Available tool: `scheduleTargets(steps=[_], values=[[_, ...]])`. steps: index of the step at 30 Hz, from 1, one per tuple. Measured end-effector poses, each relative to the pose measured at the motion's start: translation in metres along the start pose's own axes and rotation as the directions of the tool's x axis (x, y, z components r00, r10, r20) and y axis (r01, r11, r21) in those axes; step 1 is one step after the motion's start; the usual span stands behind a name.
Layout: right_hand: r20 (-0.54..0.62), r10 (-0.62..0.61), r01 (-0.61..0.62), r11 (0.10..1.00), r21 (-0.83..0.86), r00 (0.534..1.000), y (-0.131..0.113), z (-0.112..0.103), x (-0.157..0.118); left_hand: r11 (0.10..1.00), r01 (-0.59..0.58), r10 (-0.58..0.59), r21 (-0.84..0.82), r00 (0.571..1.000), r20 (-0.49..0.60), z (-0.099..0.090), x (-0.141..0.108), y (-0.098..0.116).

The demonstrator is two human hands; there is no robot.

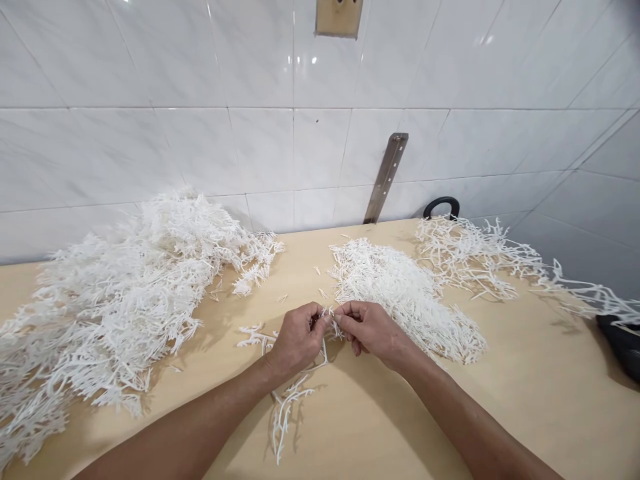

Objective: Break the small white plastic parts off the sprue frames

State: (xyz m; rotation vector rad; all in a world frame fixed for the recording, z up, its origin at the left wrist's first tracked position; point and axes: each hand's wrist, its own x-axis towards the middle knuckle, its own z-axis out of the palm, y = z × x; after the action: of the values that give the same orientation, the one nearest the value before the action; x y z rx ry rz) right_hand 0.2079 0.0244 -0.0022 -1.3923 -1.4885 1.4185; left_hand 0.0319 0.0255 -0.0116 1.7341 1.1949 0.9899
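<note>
My left hand (pixel 300 335) is closed in a pinch on a white branching plastic sprue (pixel 285 410), whose arms stick out to the left and below the hand. Close beside it, my right hand (pixel 370 327) pinches small white pieces at the sprue's upper end, thumb against forefinger. What exactly lies between the right fingertips is too small to make out. Just beyond the right hand lies a heap of small white pieces (pixel 395 287). A larger pile of white branched plastic parts (pixel 145 287) spreads over the table's left side.
Bare white sprues (pixel 470 253) lie at the back right, near a black ring-shaped handle (pixel 441 205). A metal strip (pixel 387 177) leans on the tiled wall (pixel 260 147). A black object (pixel 620 347) sits at the right edge. A few loose bits dot the table (pixel 400 427).
</note>
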Motion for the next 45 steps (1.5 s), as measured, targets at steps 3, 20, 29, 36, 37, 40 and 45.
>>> scheduleTargets(steps=[3,20,29,36,37,40,45], values=[[0.038,0.013,-0.013,1.000,0.016,0.999,-0.001,-0.001,0.000,1.000,-0.012,0.012,0.008,1.000,0.018,-0.001,0.000,0.000],[-0.082,-0.209,0.156,0.894,-0.419,0.975,-0.004,0.006,-0.006,0.984,-0.067,0.068,0.165,0.998,0.002,0.001,-0.002,-0.001],[-0.080,-0.196,0.133,0.862,-0.489,0.977,-0.006,0.010,-0.007,0.918,-0.070,0.065,0.389,0.998,0.026,0.000,-0.004,-0.005],[-0.112,-0.191,0.107,0.850,-0.515,0.975,-0.004,0.017,-0.003,0.939,-0.076,0.073,0.335,0.997,0.020,0.000,-0.005,-0.005],[-0.132,-0.170,0.086,0.870,-0.486,0.977,-0.002,0.017,-0.002,0.947,-0.093,0.095,0.307,0.995,0.008,0.000,-0.006,-0.005],[-0.174,-0.060,0.003,0.951,-0.308,0.983,0.004,0.014,0.002,0.957,-0.159,0.170,0.242,0.985,-0.022,0.000,-0.008,-0.001],[-0.191,-0.026,0.007,0.995,-0.097,0.981,0.007,0.001,0.004,0.999,-0.023,0.025,0.026,0.996,-0.083,0.001,-0.007,0.002]])
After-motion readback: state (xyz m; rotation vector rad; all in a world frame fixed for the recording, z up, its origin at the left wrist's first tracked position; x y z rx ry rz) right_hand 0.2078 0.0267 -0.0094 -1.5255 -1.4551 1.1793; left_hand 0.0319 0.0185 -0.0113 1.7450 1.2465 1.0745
